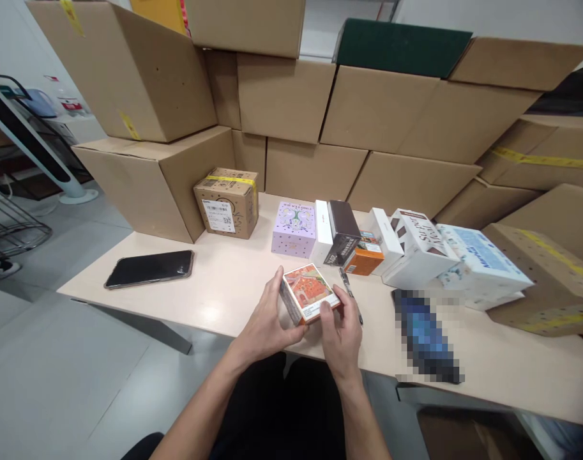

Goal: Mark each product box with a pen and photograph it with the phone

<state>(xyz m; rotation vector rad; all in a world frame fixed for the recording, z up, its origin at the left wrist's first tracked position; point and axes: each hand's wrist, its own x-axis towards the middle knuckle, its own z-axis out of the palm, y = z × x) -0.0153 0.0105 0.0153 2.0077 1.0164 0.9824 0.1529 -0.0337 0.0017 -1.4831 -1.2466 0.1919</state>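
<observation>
A small box with an orange picture on its top is held tilted between my two hands above the table's front edge. My left hand grips its left side and lower corner. On its right side, my right hand closes with the thumb on the white strip of the top. Just right of the box a black pen lies on the table. Behind it stand a lilac patterned box, a slim white box, a dark brown box and an orange box.
A black phone lies at the table's left; a blurred-out dark device lies at the right. More white boxes stand at the right back. A taped small carton and stacked cardboard boxes wall off the rear.
</observation>
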